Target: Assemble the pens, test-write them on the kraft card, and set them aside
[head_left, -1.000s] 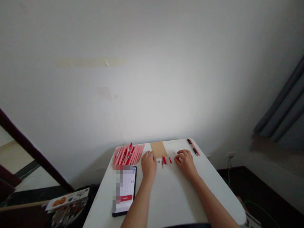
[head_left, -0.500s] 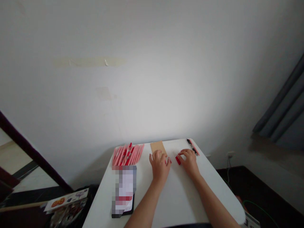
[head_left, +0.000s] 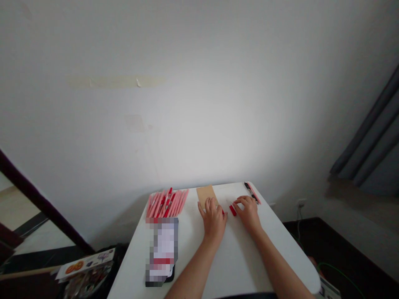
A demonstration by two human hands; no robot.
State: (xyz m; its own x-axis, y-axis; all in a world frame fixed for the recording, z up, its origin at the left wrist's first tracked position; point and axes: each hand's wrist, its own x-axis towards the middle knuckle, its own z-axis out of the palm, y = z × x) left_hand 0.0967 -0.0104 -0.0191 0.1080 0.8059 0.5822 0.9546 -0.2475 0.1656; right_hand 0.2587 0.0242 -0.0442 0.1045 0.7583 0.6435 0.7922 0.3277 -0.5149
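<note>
My right hand (head_left: 248, 211) is closed in a pinch at the white tabletop, its fingertips on a short red pen part (head_left: 232, 210) with a pale end. My left hand (head_left: 214, 222) lies just left of it, over the near end of a brown card (head_left: 206, 194). A small red pen part (head_left: 222, 211) shows between its thumb and forefinger; the rest of that part is hidden by the fingers. The other left fingers are bent and somewhat apart.
Many pink and red pens (head_left: 168, 203) lie side by side at the table's back left. Nearer stands a phone (head_left: 165, 245), partly blurred out. A black pen and a pink strip (head_left: 252, 192) lie at the back right corner. The wall (head_left: 199, 124) rises behind the table.
My left hand has shifted slightly right and toward me, showing more of the brown card. My right hand stays nearly where it was, at the red pen part.
</note>
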